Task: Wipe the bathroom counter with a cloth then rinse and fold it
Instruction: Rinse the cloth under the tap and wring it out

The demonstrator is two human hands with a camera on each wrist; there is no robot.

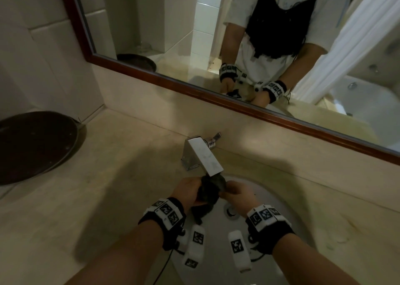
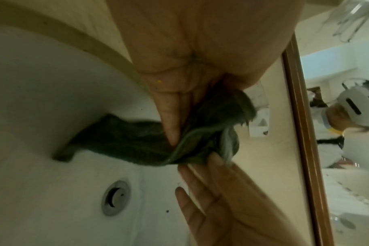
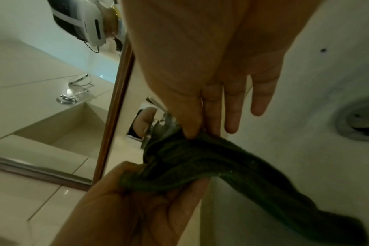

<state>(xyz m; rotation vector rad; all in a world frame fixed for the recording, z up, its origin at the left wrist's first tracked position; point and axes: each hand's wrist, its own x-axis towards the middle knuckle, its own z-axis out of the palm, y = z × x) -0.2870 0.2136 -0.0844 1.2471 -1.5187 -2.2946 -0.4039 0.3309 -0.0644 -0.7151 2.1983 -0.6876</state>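
A dark green cloth point(image 1: 208, 192) hangs bunched and twisted just under the faucet spout point(image 1: 213, 165), over the white sink point(image 1: 279, 200). My left hand point(image 1: 190, 188) grips one end of it in curled fingers. My right hand point(image 1: 232, 190) pinches the other end. In the left wrist view the left hand point(image 2: 173, 134) holds the cloth point(image 2: 133, 141), whose tail touches the basin wall. In the right wrist view the right hand point(image 3: 197, 131) nips the cloth point(image 3: 200, 158) between thumb and forefinger, with the other fingers straight. I cannot tell whether water runs.
The drain point(image 1: 231, 212) lies below the hands. A beige counter point(image 1: 108, 187) surrounds the sink, with a dark round tray point(image 1: 36, 146) at far left. A wood-framed mirror point(image 1: 173, 24) runs along the back wall, close behind the faucet.
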